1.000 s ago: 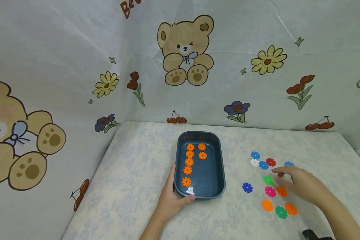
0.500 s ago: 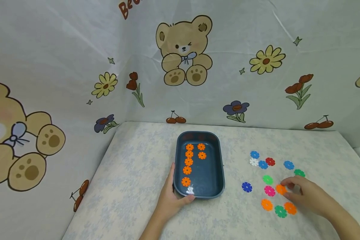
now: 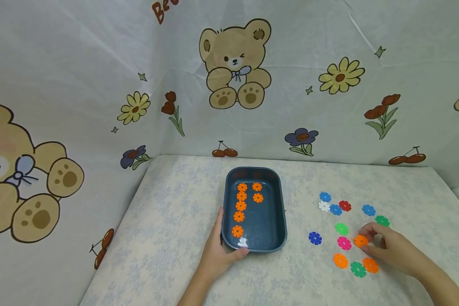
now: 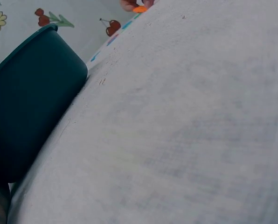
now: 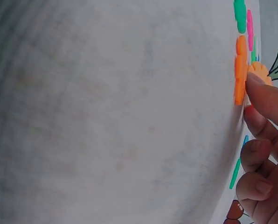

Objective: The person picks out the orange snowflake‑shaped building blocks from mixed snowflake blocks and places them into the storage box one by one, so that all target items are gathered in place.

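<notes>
My left hand (image 3: 218,257) grips the near left corner of a dark blue tray (image 3: 284,212), thumb at the front rim and fingers along the left side. Several orange flower-shaped discs lie inside it, five of them no; a longer left column and a pair at right. My right hand (image 3: 394,248) pinches another orange flower-shaped disc (image 3: 361,241) between thumb and forefinger. In the right wrist view that pinched disc (image 5: 258,70) stands tilted up, with the other fingers curled below. Close by lie a pink disc (image 3: 344,243), a light green disc (image 3: 342,228) and two orange discs (image 3: 340,261).
Around the right hand lie a dark green disc (image 3: 358,269), a dark blue disc (image 3: 315,238), a red disc (image 3: 345,205), a white disc (image 3: 324,206) and several lighter blue ones. A bear-print cloth (image 3: 252,131) hangs behind the pale table (image 3: 168,221).
My right hand has come down and toward the near side, onto an orange disc, and now pinches it slightly raised. My left hand and the tray have stayed in place.
</notes>
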`<state>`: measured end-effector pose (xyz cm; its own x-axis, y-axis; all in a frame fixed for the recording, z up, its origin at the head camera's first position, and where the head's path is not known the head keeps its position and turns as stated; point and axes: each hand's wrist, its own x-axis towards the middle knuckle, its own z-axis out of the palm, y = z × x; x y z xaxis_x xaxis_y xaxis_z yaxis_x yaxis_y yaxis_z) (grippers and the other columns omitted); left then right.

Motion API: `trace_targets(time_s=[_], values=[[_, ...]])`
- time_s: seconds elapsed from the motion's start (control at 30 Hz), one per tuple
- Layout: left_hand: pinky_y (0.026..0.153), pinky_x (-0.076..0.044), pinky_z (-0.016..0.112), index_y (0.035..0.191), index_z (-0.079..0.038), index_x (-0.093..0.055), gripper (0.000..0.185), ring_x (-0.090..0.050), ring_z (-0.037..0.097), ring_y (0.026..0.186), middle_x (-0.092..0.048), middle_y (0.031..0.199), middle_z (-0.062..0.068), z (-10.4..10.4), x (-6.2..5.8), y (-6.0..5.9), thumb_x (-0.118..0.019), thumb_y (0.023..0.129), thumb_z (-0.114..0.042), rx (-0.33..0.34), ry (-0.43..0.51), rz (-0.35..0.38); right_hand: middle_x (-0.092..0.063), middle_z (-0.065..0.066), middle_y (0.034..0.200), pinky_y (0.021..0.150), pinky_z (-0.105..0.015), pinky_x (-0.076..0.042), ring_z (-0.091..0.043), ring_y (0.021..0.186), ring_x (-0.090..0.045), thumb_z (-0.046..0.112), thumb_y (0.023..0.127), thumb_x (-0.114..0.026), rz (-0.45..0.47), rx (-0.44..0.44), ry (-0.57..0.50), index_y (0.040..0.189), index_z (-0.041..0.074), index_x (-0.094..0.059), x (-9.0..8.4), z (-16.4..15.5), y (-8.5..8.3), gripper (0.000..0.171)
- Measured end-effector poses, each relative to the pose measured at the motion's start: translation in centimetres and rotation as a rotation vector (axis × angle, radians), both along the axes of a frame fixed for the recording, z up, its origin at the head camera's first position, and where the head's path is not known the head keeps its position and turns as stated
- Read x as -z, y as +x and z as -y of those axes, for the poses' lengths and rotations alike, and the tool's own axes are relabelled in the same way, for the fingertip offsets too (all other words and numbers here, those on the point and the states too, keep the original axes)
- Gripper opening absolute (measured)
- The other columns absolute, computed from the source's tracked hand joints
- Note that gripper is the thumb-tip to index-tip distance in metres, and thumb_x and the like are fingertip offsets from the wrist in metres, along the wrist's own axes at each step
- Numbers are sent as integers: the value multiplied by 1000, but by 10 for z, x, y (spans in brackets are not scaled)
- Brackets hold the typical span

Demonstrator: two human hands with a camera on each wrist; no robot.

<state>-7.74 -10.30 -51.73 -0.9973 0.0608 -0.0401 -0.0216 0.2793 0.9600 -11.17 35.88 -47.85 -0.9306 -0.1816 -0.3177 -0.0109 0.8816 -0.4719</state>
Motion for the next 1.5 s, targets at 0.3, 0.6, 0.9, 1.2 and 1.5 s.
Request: trace_targets(time_s=[0.3,0.6,0.9,1.2,1.5], values=[[119,-26,58,160,-36,-8,119,-18,17,153,-12,165,-17,1,1,-1,-89,72,-34,-4,-11,-1,-65,-3,103,72,-30,-54,-19,93,-58,23,84,-79,-50,10,-7,112,12,-60,-7,7,-4,35],[120,-26,57,160,-36,-7,120,-17,16,153,-11,165,-18,2,3,0,-89,72,-34,0,-15,-4,-70,-2,98,52,-21,-39,-9,65,-49,37,85,-78,-112,77,-143,121,13,-69,-26,53,-6,44],[120,-25,56,160,-35,-8,120,-17,15,153,-12,165,-17,1,2,0,-89,72,-34,6,-9,-4,-72,-4,96,42,-26,-33,-16,51,-41,37,84,-78,-145,66,-358,119,14,-71,-41,126,-22,43],[120,-25,56,160,-35,-8,120,-17,15,153,-12,165,-17,0,2,0,-90,72,-35,7,-11,-10,-73,4,91,45,-23,-34,-13,53,-43,26,86,-78,-212,-58,-415,116,15,-73,-42,186,-38,33],[120,-26,55,160,-34,-7,120,-19,17,153,-11,165,-15,2,2,-1,-89,73,-35,14,-16,-15,-70,12,82,66,-21,-52,-4,73,-58,26,84,-80,-322,-222,-178,110,16,-76,-41,240,-46,29]])
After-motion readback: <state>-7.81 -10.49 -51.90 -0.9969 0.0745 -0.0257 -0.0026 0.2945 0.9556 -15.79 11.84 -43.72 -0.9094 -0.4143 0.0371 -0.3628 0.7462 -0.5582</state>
